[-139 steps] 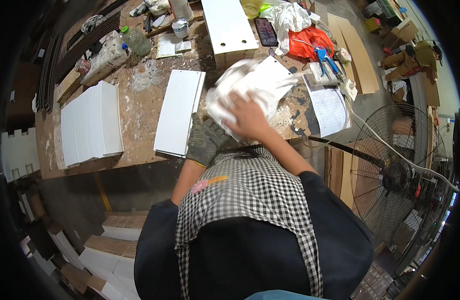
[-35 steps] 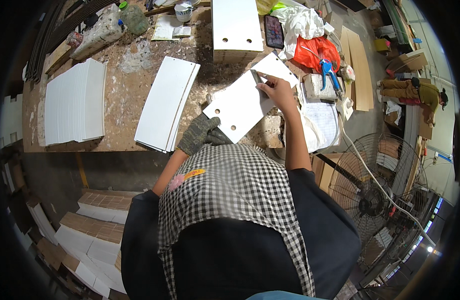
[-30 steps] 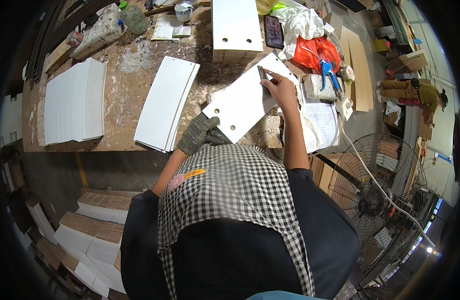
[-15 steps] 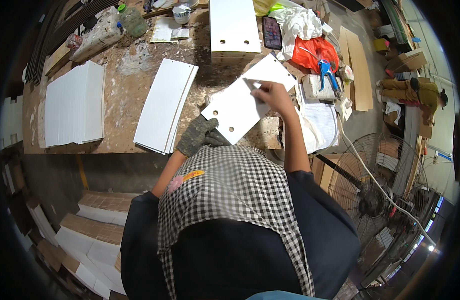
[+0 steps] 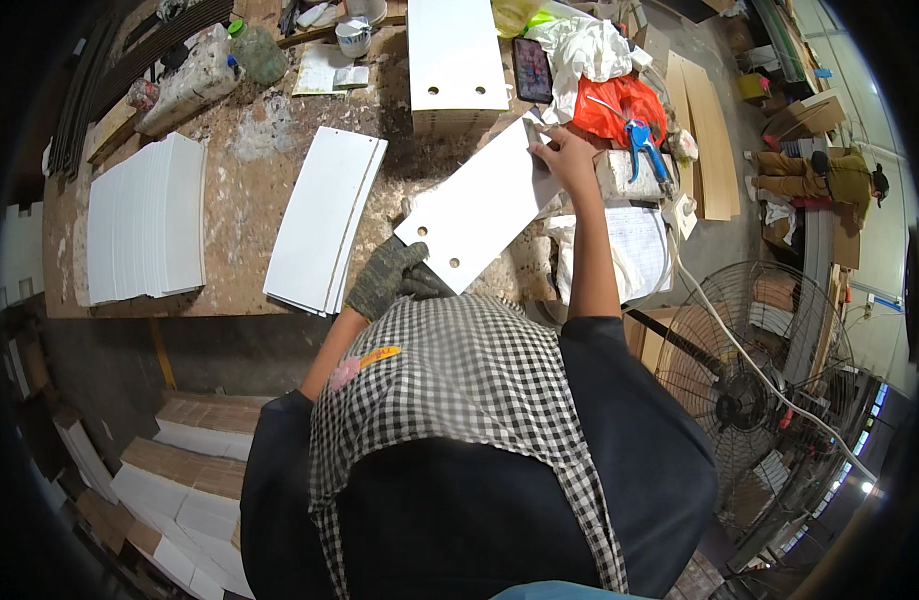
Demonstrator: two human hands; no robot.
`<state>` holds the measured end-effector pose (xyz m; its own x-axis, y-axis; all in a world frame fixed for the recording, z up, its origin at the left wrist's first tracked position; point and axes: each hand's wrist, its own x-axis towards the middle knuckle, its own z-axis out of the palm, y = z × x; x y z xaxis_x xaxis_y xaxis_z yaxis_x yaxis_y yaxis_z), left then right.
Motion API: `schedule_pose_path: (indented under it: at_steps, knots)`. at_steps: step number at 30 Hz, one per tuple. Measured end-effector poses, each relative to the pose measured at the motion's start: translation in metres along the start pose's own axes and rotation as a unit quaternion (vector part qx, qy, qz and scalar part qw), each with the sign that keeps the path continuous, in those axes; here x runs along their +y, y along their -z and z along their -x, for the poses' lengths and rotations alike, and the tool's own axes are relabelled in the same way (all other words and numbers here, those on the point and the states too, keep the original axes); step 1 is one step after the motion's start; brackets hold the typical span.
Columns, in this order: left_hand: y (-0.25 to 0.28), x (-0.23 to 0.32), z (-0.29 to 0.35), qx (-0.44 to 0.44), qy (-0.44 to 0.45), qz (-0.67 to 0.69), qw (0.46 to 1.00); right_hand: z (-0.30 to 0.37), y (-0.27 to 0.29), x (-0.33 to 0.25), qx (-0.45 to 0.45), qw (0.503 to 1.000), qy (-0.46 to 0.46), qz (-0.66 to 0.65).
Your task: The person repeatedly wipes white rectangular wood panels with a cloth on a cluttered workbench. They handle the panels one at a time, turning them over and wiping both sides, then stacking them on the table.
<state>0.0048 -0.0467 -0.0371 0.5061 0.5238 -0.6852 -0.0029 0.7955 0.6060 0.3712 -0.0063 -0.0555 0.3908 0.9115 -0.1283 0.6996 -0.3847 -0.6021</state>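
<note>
A white rectangular board (image 5: 485,205) with two round holes at its near end lies slantwise in front of me, its near corner by my apron. My left hand (image 5: 392,277), in a dark grey-green glove, is closed on that near-left corner. My bare right hand (image 5: 568,160) is at the board's far right end, its fingers pinched together against the surface. Whatever sits in the pinch is too small or too hidden to name. Beyond the board stands a stack of similar white boards (image 5: 458,55), with two holes showing in the top one.
A few white boards (image 5: 325,215) lie left of my glove, and a long row of them (image 5: 148,220) farther left on the stained table (image 5: 245,190). To the right are a phone (image 5: 532,70), a red bag (image 5: 610,108), a blue-handled tool (image 5: 643,148) and a fan (image 5: 745,400).
My right hand has slid from the middle of the board out to its far right end. My left hand keeps its grip on the near corner.
</note>
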Motion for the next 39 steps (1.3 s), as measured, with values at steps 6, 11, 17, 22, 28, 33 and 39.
schedule_pose_path:
  at_steps: [6,11,17,22,28,33,39]
  knots:
    - [-0.007,0.004,0.003,-0.004,0.015,0.03,0.999,0.006,0.005,-0.005,0.029,0.999,-0.015,-0.04]
    - [0.001,-0.006,-0.004,0.001,0.006,0.02,1.0,0.01,0.002,-0.001,-0.039,0.997,-0.009,-0.061]
    - [-0.002,-0.002,-0.001,0.011,0.022,0.033,0.999,0.015,0.007,-0.015,-0.032,0.997,0.022,-0.061]
    - [-0.004,0.001,0.001,0.004,0.015,0.029,0.999,0.001,0.003,0.004,0.016,0.999,-0.028,-0.036]
    - [0.0,-0.001,-0.001,-0.009,0.009,0.032,0.999,0.004,0.002,0.006,0.014,0.999,-0.015,-0.037]
    - [0.006,-0.007,-0.005,-0.023,-0.023,0.006,0.999,0.045,0.006,-0.032,-0.14,0.985,-0.034,-0.09]
    - [0.01,-0.012,-0.01,-0.015,0.001,0.0,1.0,0.038,0.002,-0.026,-0.033,0.995,-0.088,-0.029]
